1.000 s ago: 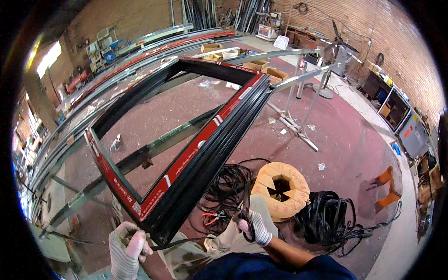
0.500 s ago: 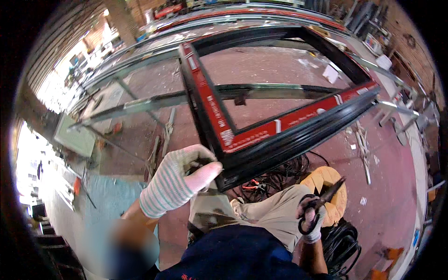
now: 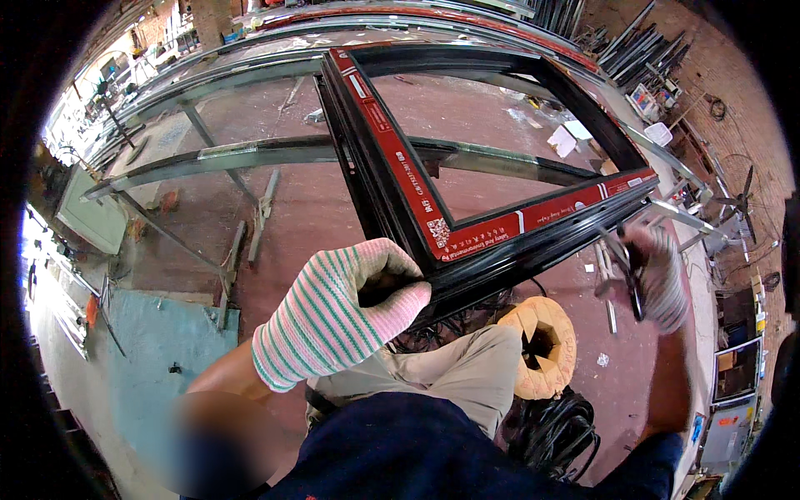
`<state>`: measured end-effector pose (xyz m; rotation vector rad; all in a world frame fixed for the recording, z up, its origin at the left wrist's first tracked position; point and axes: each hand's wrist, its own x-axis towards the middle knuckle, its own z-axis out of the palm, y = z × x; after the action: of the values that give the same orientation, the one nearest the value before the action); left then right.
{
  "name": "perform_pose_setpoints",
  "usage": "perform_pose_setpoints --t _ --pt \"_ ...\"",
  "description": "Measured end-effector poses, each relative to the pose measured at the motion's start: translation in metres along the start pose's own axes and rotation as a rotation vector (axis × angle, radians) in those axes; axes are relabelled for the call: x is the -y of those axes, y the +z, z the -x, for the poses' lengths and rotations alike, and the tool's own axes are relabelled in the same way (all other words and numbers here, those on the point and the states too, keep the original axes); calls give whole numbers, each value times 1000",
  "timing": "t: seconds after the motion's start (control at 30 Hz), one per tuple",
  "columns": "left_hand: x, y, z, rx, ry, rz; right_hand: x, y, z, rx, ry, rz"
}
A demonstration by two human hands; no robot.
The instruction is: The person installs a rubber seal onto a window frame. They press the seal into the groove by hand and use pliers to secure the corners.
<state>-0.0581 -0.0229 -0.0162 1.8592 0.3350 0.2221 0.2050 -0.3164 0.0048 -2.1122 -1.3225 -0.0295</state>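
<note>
A black window frame (image 3: 533, 257), with red printed protective film on two of its sides, lies tilted across metal rails in front of me. In a striped knit glove, my left hand (image 3: 340, 315) pinches the frame's near left corner between thumb and fingers. My right hand (image 3: 662, 283), also gloved, is off to the right beyond the frame's near right corner and apart from it. It is closed round what appear to be dark-handled scissors (image 3: 636, 293), smeared by motion; their blades are not clear.
Grey metal rails (image 3: 275, 152) form a stand under the frame. Below it, by my knee, sits an orange-yellow spool (image 3: 557, 342) beside coiled black cable (image 3: 554, 433). A light blue sheet (image 3: 158, 333) covers floor at left. Long profiles (image 3: 458, 25) lie at the back.
My right hand has swung up and outward to the right from beside my knee with the scissors. My left hand keeps its hold on the frame's corner. The view has shifted slightly.
</note>
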Motion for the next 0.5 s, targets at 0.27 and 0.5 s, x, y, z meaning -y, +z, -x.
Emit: perform_pose_setpoints --t 0.27,0.5 --pt "-3 -2 2 8 -62 40 88 -26 -96 284 -494 676" --pt "1 -4 7 31 -167 221 103 -25 -128 322 -580 708"
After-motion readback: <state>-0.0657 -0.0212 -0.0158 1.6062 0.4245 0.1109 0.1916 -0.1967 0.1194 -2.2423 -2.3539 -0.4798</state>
